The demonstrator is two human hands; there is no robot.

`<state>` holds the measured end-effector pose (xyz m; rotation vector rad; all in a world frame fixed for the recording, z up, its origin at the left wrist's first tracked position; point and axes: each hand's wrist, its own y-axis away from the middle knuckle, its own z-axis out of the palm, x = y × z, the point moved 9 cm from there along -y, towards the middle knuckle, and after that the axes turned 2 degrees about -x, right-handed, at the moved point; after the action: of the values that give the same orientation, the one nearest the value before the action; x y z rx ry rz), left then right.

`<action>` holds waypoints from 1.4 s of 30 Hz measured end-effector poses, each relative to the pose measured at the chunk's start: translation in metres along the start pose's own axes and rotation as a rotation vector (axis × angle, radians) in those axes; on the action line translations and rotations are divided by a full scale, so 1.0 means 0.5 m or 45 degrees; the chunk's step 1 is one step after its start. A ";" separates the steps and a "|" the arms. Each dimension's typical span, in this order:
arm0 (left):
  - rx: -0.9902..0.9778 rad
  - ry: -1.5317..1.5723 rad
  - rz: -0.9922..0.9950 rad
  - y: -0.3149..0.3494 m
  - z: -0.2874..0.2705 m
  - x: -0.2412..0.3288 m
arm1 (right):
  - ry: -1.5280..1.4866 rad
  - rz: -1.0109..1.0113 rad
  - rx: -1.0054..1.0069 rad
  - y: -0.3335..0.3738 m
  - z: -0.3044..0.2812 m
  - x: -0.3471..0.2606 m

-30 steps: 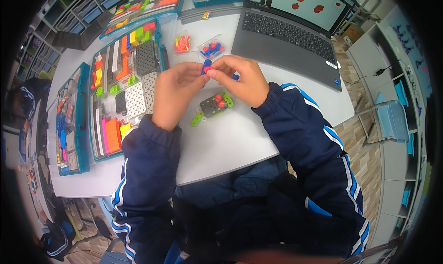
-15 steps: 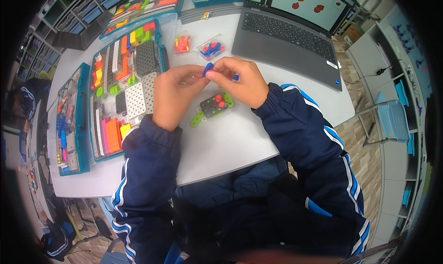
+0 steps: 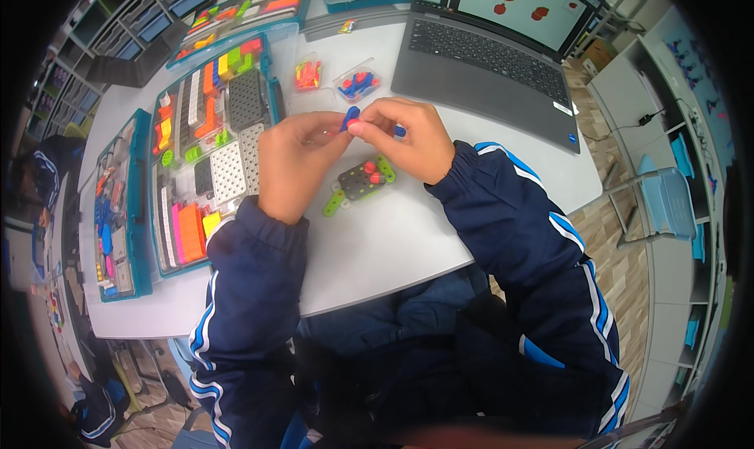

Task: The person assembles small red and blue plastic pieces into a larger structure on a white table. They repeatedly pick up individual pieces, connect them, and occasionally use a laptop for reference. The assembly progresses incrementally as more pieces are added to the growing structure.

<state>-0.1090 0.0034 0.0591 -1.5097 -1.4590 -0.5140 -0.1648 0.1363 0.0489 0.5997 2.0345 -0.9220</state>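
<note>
Over the white table, my left hand (image 3: 294,155) and my right hand (image 3: 416,139) meet fingertip to fingertip. Pinched between them is a small blue building piece (image 3: 350,117); something reddish shows beside it, too small to make out. A second blue bit (image 3: 400,131) peeks out under my right hand's fingers, and whether it joins the first is hidden. Just below the hands lies a small assembly: a dark perforated plate (image 3: 357,182) with a green strip (image 3: 333,206) at its lower left, another green part at its right, and red round pegs (image 3: 372,168) on top.
An open case (image 3: 255,100) of sorted building parts stands at left, with a narrower parts tray (image 3: 141,213) beyond it. Two small clear boxes, one of red-yellow bits (image 3: 309,74), one of blue-red bits (image 3: 359,83), sit ahead. A laptop (image 3: 487,80) occupies the far right.
Almost nothing differs. The whole view has shifted slightly, and both hands keep their pinch on the blue piece.
</note>
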 end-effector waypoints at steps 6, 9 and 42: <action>-0.010 -0.065 0.043 0.001 0.000 0.005 | -0.030 -0.006 -0.003 0.000 -0.003 0.001; 0.010 -0.093 0.115 0.004 -0.001 0.014 | -0.047 -0.007 -0.023 -0.001 0.000 0.001; 0.056 -0.363 0.345 0.026 0.009 0.069 | 0.094 -0.172 0.039 0.006 0.005 -0.027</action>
<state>-0.0913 0.0275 0.0809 -1.7650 -1.4352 -0.1056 -0.1541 0.1352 0.0579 0.5247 2.1516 -1.0246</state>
